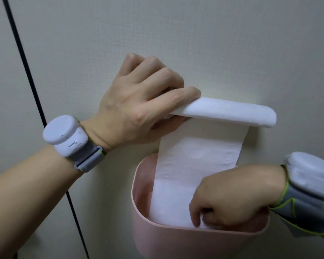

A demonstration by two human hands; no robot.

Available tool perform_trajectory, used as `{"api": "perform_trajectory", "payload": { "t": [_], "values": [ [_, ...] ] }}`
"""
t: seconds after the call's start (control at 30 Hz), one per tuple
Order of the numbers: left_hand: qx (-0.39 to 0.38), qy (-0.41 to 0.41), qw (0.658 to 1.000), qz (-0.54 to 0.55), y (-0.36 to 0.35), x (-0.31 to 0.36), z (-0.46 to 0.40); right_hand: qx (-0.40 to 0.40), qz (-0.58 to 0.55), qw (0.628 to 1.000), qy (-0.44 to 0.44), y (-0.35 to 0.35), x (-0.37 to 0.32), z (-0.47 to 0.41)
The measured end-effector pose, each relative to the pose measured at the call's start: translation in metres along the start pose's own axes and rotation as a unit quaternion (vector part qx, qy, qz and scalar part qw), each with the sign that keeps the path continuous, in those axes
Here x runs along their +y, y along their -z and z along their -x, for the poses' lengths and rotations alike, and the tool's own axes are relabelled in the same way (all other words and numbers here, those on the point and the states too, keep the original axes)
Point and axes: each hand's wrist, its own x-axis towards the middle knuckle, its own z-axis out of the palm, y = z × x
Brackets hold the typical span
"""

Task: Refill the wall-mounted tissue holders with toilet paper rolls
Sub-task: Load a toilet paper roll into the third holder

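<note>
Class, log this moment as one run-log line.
left hand: holds flattened roll | right hand: tucks paper sheet into pink holder | refill: unfinished

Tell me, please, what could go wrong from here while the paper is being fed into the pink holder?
1. The unrolled sheet is stretched between the left hand, gripping the flattened toilet paper roll, and the right hand, pinching its lower end inside the pink wall holder; a tug may tear it.
2. The roll, held only at one end, could slip.
</note>
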Motion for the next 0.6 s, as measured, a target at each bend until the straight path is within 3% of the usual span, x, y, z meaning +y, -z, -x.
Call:
{"api": "perform_trajectory", "payload": {
  "t": [0.1,0.33,0.47,0.6],
  "values": [
    [-0.009,-0.001,1.000,0.005,0.002,0.001,-0.001,0.039,-0.008,0.999,0.004,0.002,0.001,0.004],
    [-0.065,0.033,0.997,0.040,0.011,0.006,-0.005,0.245,-0.026,0.969,-0.001,0.020,0.012,0.052],
    [-0.102,0.058,0.991,0.061,0.018,0.009,0.001,0.368,-0.065,0.927,0.027,0.027,0.010,0.089],
    [-0.129,0.047,0.988,0.067,0.022,0.008,0.000,0.513,-0.027,0.857,0.046,0.029,0.015,0.107]
  ]
}}
